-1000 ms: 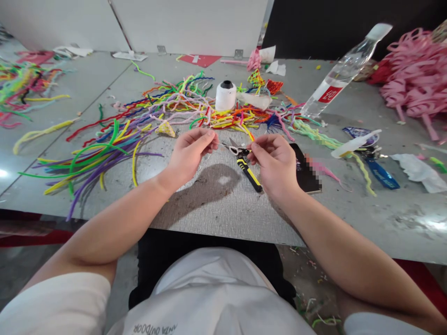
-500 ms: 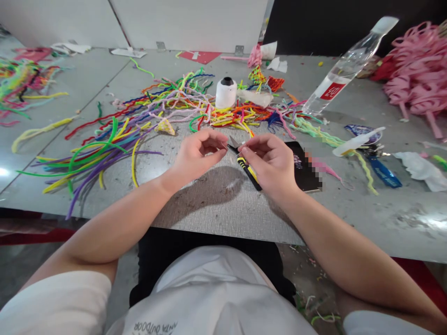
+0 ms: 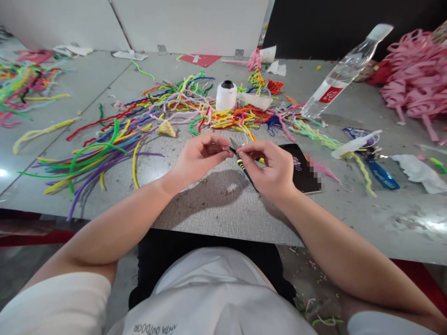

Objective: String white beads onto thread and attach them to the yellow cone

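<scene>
My left hand (image 3: 199, 156) and my right hand (image 3: 270, 167) meet over the middle of the grey table (image 3: 223, 209), fingertips pinched and almost touching. What they pinch is too thin to make out. Just under and behind the fingertips lie small snips with a yellow-and-black handle (image 3: 239, 158), mostly hidden by my right hand. A white spool of thread (image 3: 226, 95) stands upright behind them amid a heap of coloured pipe cleaners (image 3: 139, 125).
A black phone (image 3: 302, 167) lies right of my right hand. A clear water bottle (image 3: 340, 74) lies tilted at the back right, with a pink pile (image 3: 415, 79) beyond it. White tissue (image 3: 417, 170), a blue packet (image 3: 380, 172) and more pipe cleaners (image 3: 21, 88) lie around.
My hands have drawn together from about a hand's width apart until the pinched fingertips nearly touch. My right hand now covers most of the snips.
</scene>
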`<state>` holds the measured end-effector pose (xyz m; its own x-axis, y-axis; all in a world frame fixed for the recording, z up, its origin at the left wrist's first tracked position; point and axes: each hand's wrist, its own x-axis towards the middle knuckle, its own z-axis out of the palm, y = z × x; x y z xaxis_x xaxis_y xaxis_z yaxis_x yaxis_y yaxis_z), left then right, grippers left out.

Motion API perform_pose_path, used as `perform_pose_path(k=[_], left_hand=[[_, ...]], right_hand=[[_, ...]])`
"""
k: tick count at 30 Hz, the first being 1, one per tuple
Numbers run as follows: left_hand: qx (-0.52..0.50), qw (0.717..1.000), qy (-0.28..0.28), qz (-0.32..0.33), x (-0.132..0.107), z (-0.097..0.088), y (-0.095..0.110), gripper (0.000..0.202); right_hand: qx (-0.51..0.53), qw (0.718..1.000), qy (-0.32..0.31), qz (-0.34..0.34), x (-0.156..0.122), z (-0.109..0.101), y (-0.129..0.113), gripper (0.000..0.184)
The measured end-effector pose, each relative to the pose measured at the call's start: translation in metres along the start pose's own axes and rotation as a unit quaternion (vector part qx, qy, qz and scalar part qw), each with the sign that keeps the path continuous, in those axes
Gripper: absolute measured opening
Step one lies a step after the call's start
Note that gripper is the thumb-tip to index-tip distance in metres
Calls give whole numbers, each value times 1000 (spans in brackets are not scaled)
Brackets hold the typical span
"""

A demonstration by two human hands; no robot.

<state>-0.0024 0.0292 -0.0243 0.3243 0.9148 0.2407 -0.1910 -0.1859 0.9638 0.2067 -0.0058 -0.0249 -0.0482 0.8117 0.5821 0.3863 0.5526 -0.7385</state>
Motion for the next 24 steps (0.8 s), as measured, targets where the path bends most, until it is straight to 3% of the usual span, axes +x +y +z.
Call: perform_pose_path(k=[7,16,20,24], left_hand=[[0,999,-24,21,2,0,-3,35],[3,998,-47,-50,0,-1,4,50],[-6,995,-76,-62,0,-1,4,49],[-6,991,-117,-66,0,-4,3,60]], right_hand=[[10,1000,9,-13,-2,0,-5,2],[-16,984,18,-174,2,2,5,11],[-14,977,-7,-212,4,0,6,14],[-17,977,-25,-209,4,-1,6,16]])
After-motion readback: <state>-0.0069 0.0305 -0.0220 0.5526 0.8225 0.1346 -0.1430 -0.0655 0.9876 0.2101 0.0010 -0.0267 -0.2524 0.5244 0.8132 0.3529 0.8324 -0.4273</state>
